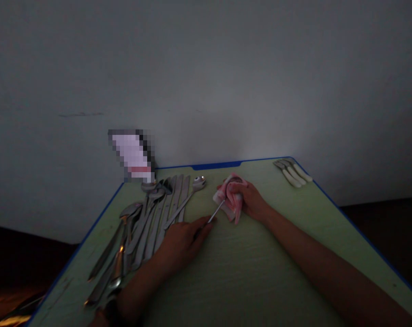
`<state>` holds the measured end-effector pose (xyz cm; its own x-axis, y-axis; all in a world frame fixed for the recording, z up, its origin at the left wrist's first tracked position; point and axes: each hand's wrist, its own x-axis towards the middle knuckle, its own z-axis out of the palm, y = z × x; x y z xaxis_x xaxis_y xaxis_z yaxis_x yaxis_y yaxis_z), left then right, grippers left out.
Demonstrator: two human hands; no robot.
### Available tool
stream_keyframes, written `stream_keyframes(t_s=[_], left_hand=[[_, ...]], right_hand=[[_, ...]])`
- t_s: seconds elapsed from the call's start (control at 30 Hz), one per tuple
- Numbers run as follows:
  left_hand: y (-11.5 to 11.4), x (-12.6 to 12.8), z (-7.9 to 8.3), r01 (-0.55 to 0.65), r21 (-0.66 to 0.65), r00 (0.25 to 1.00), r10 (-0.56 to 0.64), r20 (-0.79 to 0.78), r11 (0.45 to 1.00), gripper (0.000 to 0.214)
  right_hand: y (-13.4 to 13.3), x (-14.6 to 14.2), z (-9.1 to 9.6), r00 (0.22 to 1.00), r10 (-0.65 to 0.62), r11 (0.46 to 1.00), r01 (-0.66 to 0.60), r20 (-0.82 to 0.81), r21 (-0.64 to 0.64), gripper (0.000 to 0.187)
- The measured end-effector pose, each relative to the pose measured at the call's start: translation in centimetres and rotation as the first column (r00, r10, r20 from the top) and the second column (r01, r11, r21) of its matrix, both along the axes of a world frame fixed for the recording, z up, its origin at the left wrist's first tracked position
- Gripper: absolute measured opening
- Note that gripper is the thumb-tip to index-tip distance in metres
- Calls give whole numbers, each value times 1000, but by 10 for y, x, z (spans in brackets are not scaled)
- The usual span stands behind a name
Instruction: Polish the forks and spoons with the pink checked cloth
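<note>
My left hand (183, 238) rests on the green table (246, 272) and pinches the end of a thin metal utensil handle (215, 213). The other end of that utensil is wrapped in a pink and white cloth (230, 200). My right hand (251, 200) is closed around the cloth from the right and presses it onto the utensil. The utensil's head is hidden inside the cloth.
Several metal spoons and knives (151, 218) lie spread on the table's left side. A few white-handled utensils (292, 172) lie at the far right corner. A blurred-out object (132, 154) stands at the far left edge. A pale wall rises behind the blue-edged table.
</note>
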<state>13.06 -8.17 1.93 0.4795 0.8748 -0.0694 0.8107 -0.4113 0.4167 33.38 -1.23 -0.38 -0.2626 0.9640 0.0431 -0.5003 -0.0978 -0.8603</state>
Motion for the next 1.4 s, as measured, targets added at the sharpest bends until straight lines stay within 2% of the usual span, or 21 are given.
stream_keyframes(t_s=[0.13, 0.33, 0.67, 0.8, 0.97, 1.07, 1.17, 1.23, 1.33, 1.4], left_hand=[[1, 0, 0, -1, -7, 1000, 1, -3, 1000, 43], [0, -1, 1, -9, 5, 1000, 9, 9, 1000, 44], [0, 0, 2, 23, -27, 1000, -23, 7, 999, 42], [0, -1, -1, 31, -25, 999, -31, 21, 999, 41], [-2, 1, 0, -2, -38, 1000, 3, 30, 999, 42], [-4, 1, 10, 20, -74, 997, -14, 82, 997, 41], [3, -2, 29, 49, -135, 988, -28, 152, 990, 41], [15, -5, 46, 76, -239, 989, -43, 140, 968, 43], [40, -3, 67, 169, -346, 983, -131, 130, 923, 40], [55, 3, 75, 163, -273, 986, -149, 73, 948, 40]], right_hand=[[0, 1, -2, 1000, -9, 999, 8, 18, 43, 13], [-3, 1, -2, 999, -21, 999, 19, 33, 47, 23], [-4, -4, -4, 993, -119, 992, 120, 26, -48, 51], [-5, -4, -3, 993, -105, 993, 107, 49, -38, 48], [-6, 0, -7, 995, -60, 998, 57, 75, 34, 29], [-6, 1, -7, 998, -27, 999, 25, 60, 38, 26], [-7, 1, -4, 1000, -1, 1000, 1, 10, 23, 29], [-6, -1, -2, 999, 30, 999, -31, -41, -20, 31], [-4, -2, 0, 995, 15, 996, -23, -100, -83, 35], [-3, -3, 0, 994, -1, 996, -9, -113, -90, 35]])
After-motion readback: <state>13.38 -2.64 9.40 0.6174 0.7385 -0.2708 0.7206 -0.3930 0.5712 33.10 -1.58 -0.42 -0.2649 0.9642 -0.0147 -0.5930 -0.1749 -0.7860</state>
